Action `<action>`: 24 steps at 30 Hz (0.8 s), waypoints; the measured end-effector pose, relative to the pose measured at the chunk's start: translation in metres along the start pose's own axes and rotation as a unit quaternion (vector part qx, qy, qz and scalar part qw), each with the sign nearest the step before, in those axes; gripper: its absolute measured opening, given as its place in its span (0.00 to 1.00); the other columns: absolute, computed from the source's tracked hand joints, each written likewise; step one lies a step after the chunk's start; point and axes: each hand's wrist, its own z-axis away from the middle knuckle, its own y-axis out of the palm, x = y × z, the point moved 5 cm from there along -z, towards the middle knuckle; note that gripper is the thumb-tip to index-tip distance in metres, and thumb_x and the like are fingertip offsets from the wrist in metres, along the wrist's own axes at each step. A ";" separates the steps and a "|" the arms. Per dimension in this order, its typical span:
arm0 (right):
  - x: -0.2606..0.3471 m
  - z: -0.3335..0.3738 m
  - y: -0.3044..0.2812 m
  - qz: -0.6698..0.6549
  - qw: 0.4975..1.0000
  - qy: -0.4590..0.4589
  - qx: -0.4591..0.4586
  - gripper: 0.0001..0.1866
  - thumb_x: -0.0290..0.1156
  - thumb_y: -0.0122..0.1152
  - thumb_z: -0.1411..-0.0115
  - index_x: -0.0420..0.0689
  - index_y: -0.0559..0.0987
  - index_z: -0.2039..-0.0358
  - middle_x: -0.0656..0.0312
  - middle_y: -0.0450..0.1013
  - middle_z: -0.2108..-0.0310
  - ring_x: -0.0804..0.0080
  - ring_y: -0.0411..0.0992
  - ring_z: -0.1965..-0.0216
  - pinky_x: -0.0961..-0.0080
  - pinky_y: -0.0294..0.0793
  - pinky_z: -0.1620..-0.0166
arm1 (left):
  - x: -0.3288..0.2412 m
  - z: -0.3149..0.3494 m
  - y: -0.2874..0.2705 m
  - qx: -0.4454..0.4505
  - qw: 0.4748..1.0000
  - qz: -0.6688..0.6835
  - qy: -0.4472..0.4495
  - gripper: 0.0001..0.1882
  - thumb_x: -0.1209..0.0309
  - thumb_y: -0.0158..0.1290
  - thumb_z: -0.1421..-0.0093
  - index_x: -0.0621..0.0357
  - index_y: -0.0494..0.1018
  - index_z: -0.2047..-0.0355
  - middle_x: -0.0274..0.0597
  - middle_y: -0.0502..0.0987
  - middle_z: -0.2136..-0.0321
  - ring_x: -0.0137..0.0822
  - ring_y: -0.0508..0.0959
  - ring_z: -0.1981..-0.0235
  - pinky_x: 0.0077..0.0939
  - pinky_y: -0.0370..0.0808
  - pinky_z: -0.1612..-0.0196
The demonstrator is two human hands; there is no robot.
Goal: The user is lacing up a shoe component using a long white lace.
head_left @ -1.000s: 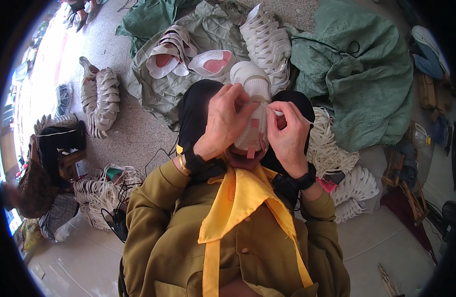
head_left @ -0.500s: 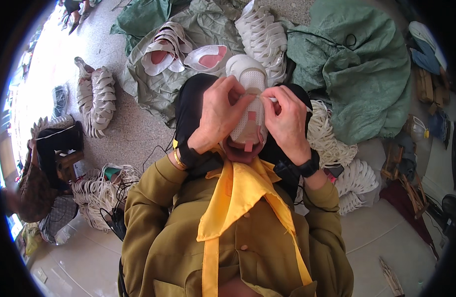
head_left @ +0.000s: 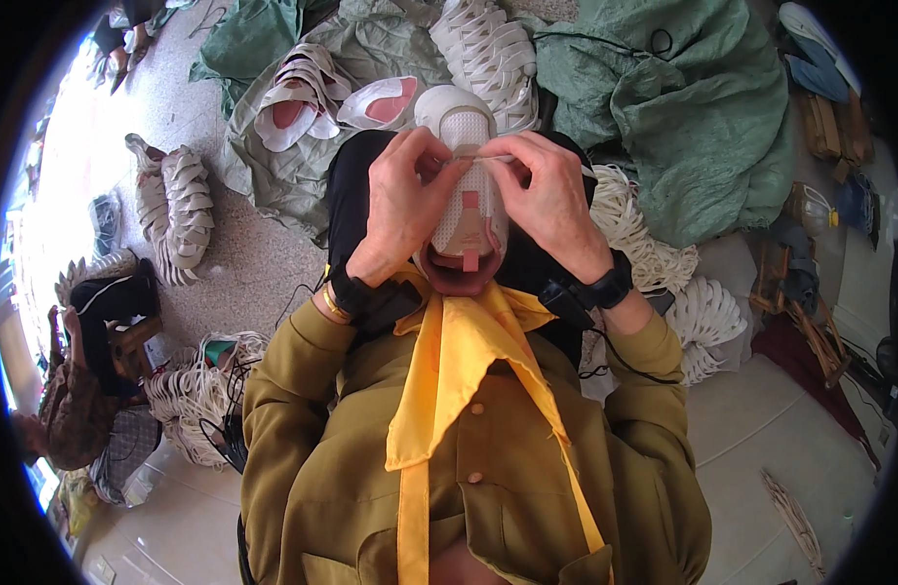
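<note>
A white mesh shoe (head_left: pixel 468 127) with pink lining lies between my knees, its toe pointing away from me and its opening near my belly. A thin white lace (head_left: pixel 500 158) runs across the upper. My left hand (head_left: pixel 405 200) is closed in a pinch at the left end of this lace, over the middle of the shoe. From the other side my right hand (head_left: pixel 551 200) pinches the lace too, thumb and forefinger close to the left fingertips. Fingers partly cover the shoe's middle, so the lace holes cannot be made out.
Ahead lie white shoe uppers (head_left: pixel 379 100) and a stack of white shoe parts (head_left: pixel 488 63) on green sheeting (head_left: pixel 702 127). Bundles of white laces (head_left: pixel 636 234) sit to my right. Another shoe-part bundle (head_left: pixel 181 210) rests on the left floor; a seated person (head_left: pixel 83 400) is beyond.
My right hand has come closer to the left, so the gap between the fingertips is smaller. The whole view has shifted slightly; the shoe stays between my knees.
</note>
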 end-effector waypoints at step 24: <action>0.010 -0.011 0.022 0.168 0.981 -0.052 0.083 0.05 0.24 0.64 0.38 0.41 0.76 0.63 0.55 0.72 0.63 0.50 0.77 0.65 0.60 0.76 0.64 | 0.010 0.002 -0.002 0.026 0.997 0.063 0.031 0.08 0.79 0.62 0.44 0.65 0.75 0.65 0.41 0.74 0.69 0.32 0.77 0.72 0.25 0.74 0.67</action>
